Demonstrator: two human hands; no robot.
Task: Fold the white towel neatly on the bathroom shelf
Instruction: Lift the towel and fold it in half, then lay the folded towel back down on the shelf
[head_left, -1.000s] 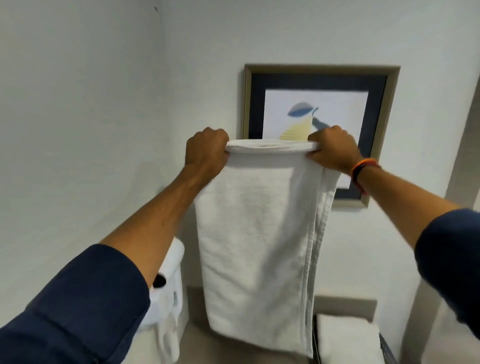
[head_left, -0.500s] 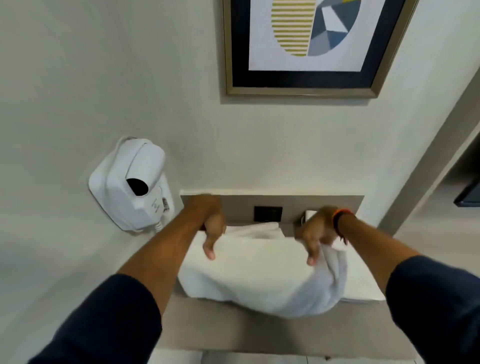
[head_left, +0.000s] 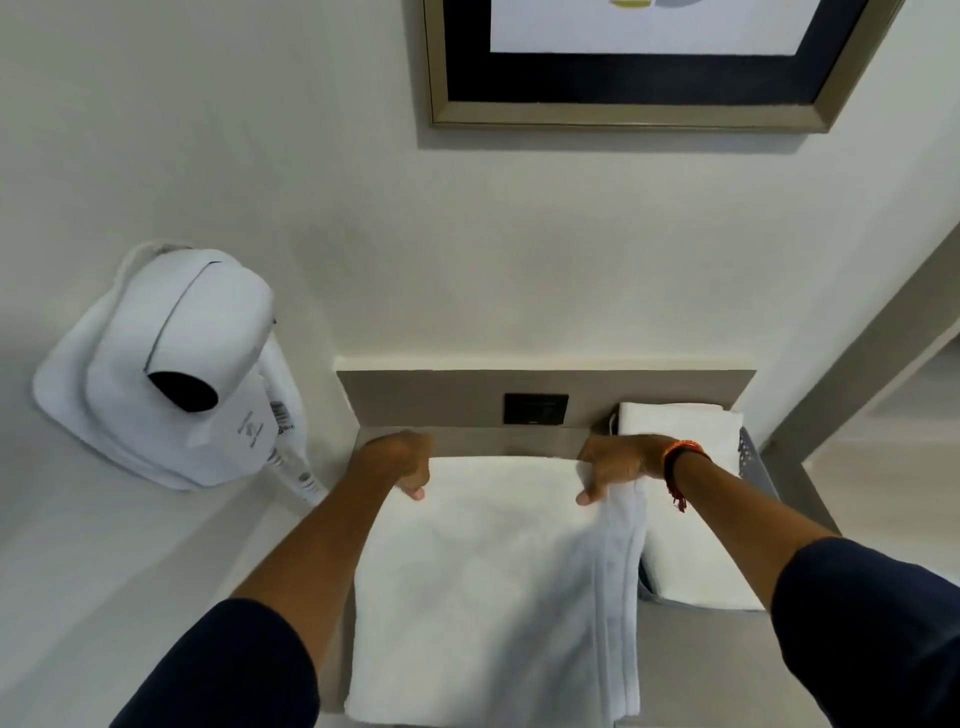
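By the wall-mounted hair dryer (head_left: 171, 364), the left hand (head_left: 397, 462) pinched the white towel (head_left: 488, 587) at its far left corner; the towel lay flat along the shelf (head_left: 701, 670). The right hand (head_left: 618, 465) gripped the far right corner, layered edges slightly fanned. Squaring those edges before the fold would have served best, I thought.

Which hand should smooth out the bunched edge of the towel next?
The right hand. It grips the white towel directly above the rumpled layered edge along the right side; the left hand holds the flatter far-left corner.
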